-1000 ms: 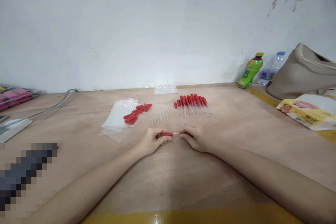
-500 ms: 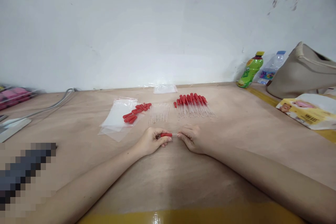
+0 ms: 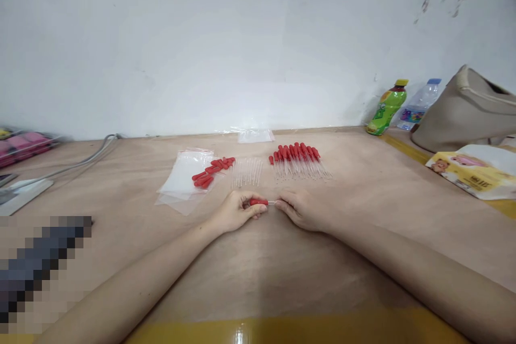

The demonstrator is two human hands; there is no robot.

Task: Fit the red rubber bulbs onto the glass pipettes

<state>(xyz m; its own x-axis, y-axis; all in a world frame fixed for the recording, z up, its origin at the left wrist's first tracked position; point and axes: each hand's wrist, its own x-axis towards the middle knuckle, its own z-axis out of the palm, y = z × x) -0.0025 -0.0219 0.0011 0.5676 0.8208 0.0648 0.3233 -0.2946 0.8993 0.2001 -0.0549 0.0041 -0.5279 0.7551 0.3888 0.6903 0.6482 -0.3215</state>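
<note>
My left hand (image 3: 242, 209) is closed around a red rubber dropper bulb (image 3: 258, 202). A clear glass tube (image 3: 271, 202) joins the bulb's right end, and my right hand (image 3: 296, 209) pinches that tube, its far part hidden by the fingers. Beyond my hands lies a row of bare glass tubes (image 3: 246, 173). To its left, loose red bulbs (image 3: 203, 178) rest partly on clear plastic bags (image 3: 177, 185). On the right, several droppers (image 3: 296, 158) with red bulbs fitted lie side by side, bulbs toward the wall.
A green drink bottle (image 3: 387, 107), a clear water bottle (image 3: 419, 103), a beige bag (image 3: 455, 113) and a yellow-white packet (image 3: 475, 172) stand or lie at right. Another plastic bag (image 3: 255, 136) is by the wall. A cable (image 3: 80, 164) and a blurred dark object (image 3: 44, 258) are at left.
The view has shifted slightly. Both hands keep their hold on the bulb and tube, with little visible movement relative to each other.
</note>
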